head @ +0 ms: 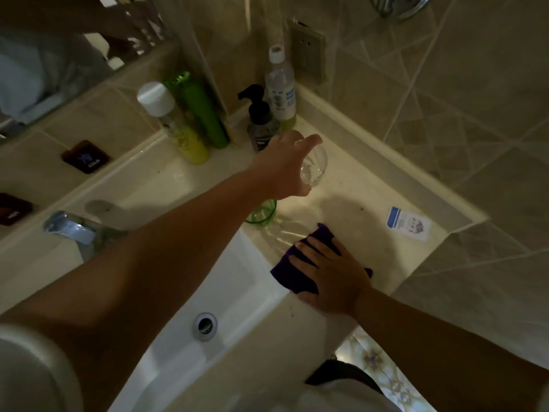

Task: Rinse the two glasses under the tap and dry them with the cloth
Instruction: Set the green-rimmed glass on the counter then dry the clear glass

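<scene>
In a tiled bathroom, on the pale table (350, 185) by the sink (225, 281), the left hand (282, 165) holds a clear glass (315, 168) with curled fingers. The right hand (332, 275) lies flat and open on the purple cloth (292, 275), and the green glass (261, 212) stands near. Glass is slippery and can break, so hold it round the middle

The clear glass (315, 166) and green-tinted glass (263, 212) are transparent and glossy. The purple cloth (297, 273) looks soft and matt against the smooth, pale, faintly shiny surface (365, 188). The tap (75, 228) is polished metal; the spray cans (193, 120) are glossy green and yellow.
</scene>
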